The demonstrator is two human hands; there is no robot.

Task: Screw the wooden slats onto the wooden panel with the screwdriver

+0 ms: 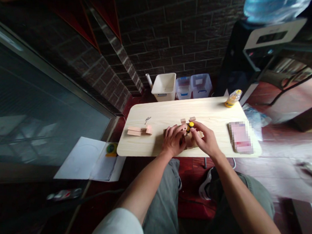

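Near the front middle of the table (166, 110), my left hand (174, 140) curls over a brown wooden piece (189, 143), its fingers resting on the top and far side. My right hand (206, 138) pinches a small yellow-and-black tool with a rounded yellow end (191, 124), held between thumb and fingers over the wooden piece. The tool's lower end is hidden, so its exact kind does not show. Just beyond the hands lie two small wooden blocks (183, 121). Much of the wooden piece is covered by my hands.
On the table's left lie joined wooden parts (139, 131) and small dark metal bits (147, 119). A clear bottle with yellow ends (233, 98) stands back right, near a pink-white packet (240, 137). Bins (165, 96) stand behind; an open white folder (80, 161) lies at left.
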